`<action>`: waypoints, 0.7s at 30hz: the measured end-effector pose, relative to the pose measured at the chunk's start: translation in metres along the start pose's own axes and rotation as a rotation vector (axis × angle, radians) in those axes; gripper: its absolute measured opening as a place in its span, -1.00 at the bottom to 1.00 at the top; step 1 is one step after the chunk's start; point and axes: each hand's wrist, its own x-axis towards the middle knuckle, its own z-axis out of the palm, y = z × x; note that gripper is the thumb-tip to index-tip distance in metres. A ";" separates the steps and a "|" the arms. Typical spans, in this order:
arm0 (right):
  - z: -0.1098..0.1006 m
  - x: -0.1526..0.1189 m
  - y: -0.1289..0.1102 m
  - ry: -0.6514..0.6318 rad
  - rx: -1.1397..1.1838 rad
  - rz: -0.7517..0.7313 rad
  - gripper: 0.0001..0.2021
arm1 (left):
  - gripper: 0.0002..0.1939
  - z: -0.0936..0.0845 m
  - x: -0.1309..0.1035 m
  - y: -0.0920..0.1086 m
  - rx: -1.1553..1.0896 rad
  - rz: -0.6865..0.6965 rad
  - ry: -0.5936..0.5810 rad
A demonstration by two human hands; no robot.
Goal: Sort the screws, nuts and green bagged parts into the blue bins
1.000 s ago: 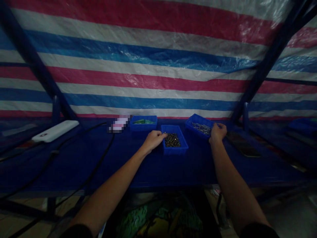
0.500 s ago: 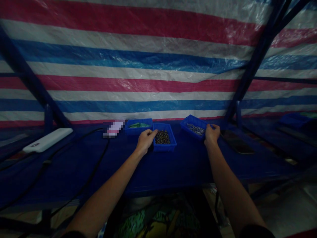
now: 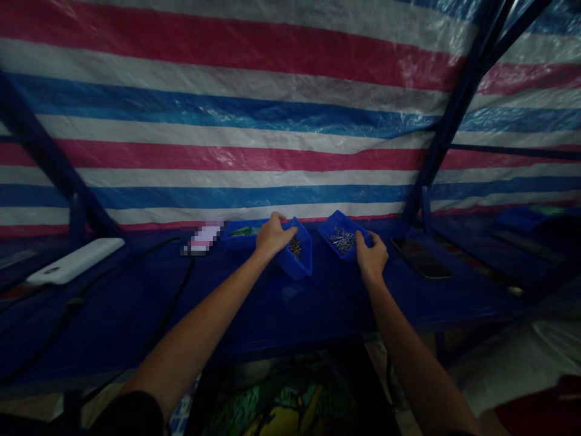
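My left hand [image 3: 272, 237] grips the left side of a blue bin [image 3: 303, 266] holding many small dark, brassy screws [image 3: 295, 247]. That bin is tilted and turned. My right hand [image 3: 373, 254] pinches the right rim of a second blue bin [image 3: 336, 218], which holds long silvery screws or nails [image 3: 342, 240] and sits turned at an angle. Partly behind my left hand is a third blue bin [image 3: 240, 242] with green items [image 3: 244, 231] in it.
On the blue table [image 3: 318, 315] lie a white device [image 3: 77, 260] and black cables at the left, a pixelated phone-like object [image 3: 204, 236], and a dark phone [image 3: 422, 259] at the right. Striped sheeting [image 3: 254, 157] and metal posts stand behind.
The bin of dark screws has been tilted and turned by my left hand. The right bin has turned, with its screws shifted. The view has moved slightly.
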 end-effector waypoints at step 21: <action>0.013 -0.017 0.001 -0.087 -0.112 -0.500 -0.55 | -0.48 0.011 -0.012 0.021 0.113 0.175 -0.012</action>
